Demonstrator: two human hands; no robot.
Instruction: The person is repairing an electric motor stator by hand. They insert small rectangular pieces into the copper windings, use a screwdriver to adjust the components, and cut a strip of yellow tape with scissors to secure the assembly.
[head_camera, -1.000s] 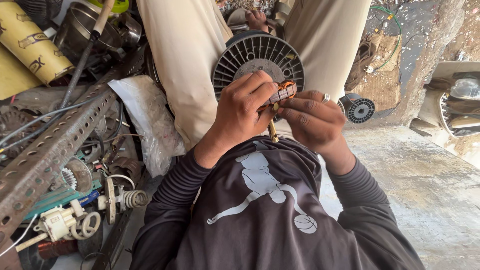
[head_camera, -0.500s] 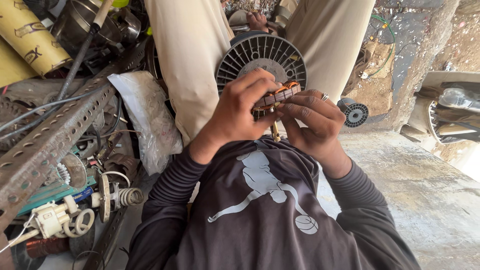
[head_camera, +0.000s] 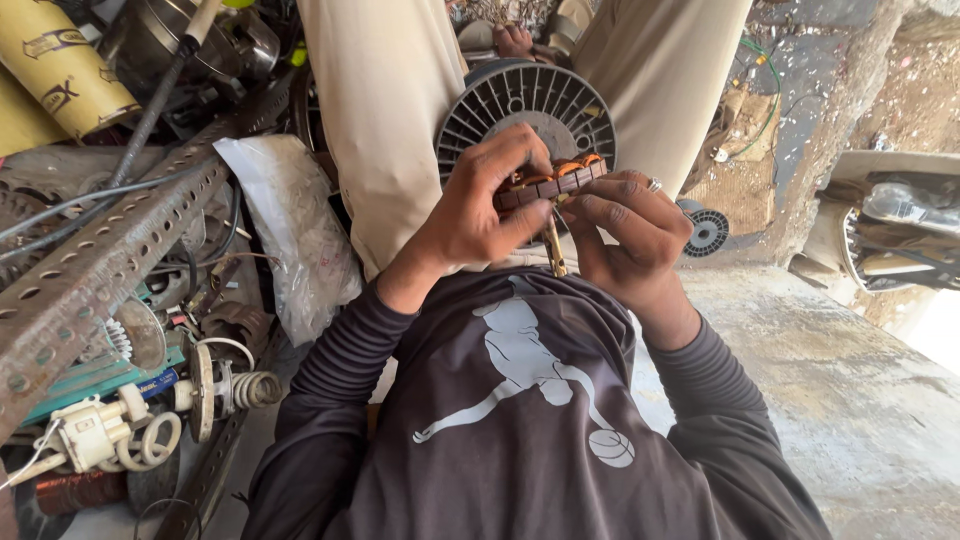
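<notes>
Nearest the camera, the person's dark long-sleeved shirt fills the lower frame. Above it, the left hand (head_camera: 470, 215) has its grip clamped on a small motor armature (head_camera: 548, 182), brown segments with orange windings, held at frame centre. The right hand (head_camera: 625, 235) meets it from 4 o'clock, fingertips closed against the armature's underside; a ring shows on one finger. A thin brass-coloured shaft (head_camera: 552, 248) hangs down between the two hands. Directly behind, at 12 o'clock, a grey ribbed fan cover (head_camera: 525, 100) sits between the beige trouser legs. At 9 o'clock lie a perforated rusty angle bar (head_camera: 100, 265), a clear plastic bag (head_camera: 290, 225) and assorted coils. At 3 o'clock, a small black wheel (head_camera: 708, 232) rests on the concrete floor (head_camera: 850, 400).
</notes>
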